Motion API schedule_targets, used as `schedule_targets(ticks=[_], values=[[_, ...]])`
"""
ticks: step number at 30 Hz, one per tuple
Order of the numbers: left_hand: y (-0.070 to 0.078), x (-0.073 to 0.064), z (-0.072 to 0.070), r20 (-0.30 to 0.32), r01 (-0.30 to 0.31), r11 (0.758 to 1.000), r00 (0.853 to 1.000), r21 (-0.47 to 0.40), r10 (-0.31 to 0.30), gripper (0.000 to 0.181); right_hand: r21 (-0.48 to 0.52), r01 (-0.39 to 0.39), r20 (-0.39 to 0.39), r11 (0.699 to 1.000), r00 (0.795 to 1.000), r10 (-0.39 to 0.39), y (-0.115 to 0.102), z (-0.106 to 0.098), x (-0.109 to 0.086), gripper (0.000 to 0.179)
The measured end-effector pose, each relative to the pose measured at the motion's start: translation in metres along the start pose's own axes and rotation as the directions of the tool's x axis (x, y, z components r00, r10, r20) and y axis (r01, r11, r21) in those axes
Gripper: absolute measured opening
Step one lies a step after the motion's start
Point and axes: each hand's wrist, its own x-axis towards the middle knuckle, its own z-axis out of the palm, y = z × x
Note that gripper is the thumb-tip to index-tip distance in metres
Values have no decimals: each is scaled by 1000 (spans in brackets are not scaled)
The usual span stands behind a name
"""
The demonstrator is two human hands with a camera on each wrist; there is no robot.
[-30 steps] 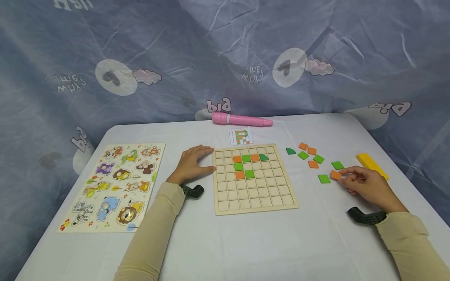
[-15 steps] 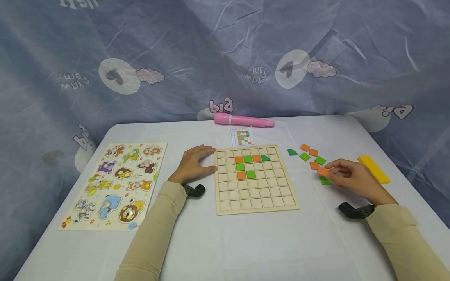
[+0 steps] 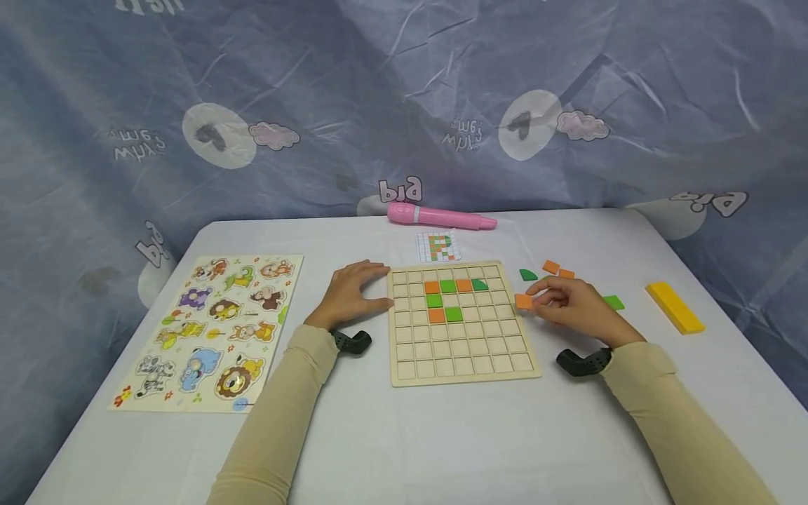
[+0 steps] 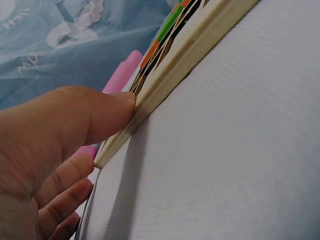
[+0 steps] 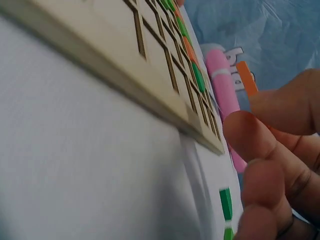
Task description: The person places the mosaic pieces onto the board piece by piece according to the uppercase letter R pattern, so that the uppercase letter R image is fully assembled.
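Because the orange square tile (image 3: 523, 301) is pinched by one side only, between thumb and fingertips of the right hand (image 3: 571, 306), a slip or twist is judged the likeliest fault. If it were lowered tilted onto the wooden grid board (image 3: 467, 365), an edge could be caught on the ridges and the tile left askew. A one-cell offset is also considered possible, since the cells look alike and the pattern card (image 3: 438, 247) is small. Seated pieces, such as the green quarter-round tile (image 3: 480, 285) and the inner green square tile (image 3: 454, 314), could be nudged by low-carried knuckles. Loose tiles (image 3: 550, 267), partly hidden behind the right hand, could be scattered by a dragged finger.

Bracing is noted at the board's left side only: its edge is touched by the thumb and fingertips of the left hand (image 3: 349, 293), whose fingers are spread and by which nothing is gripped. Pivoting could be caused by an off-centre push.

Position: the orange square tile is held beside the board's right rim, apparently clear of the tablecloth (image 3: 442, 449); its exact height cannot be told. The left hand is well apart from it, with the board between.
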Motion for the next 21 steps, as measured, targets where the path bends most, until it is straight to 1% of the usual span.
schedule_targets(ticks=[7,12,15,21], values=[[-1,1,1,1,3,1000,1000,6,-3,76,14,62,36,998,997,-63,-12,15,17,28],[-2,1,1,-4,6,1000,1000,1,-6,76,15,49,71,999,996,-50,-18,25,26,27],[-3,2,1,-4,6,1000,1000,-2,-6,76,27,54,97,998,994,-56,-20,29,29,26],[-2,2,1,1,12,1000,1000,2,-12,76,40,93,136,995,986,-98,-26,35,35,24]])
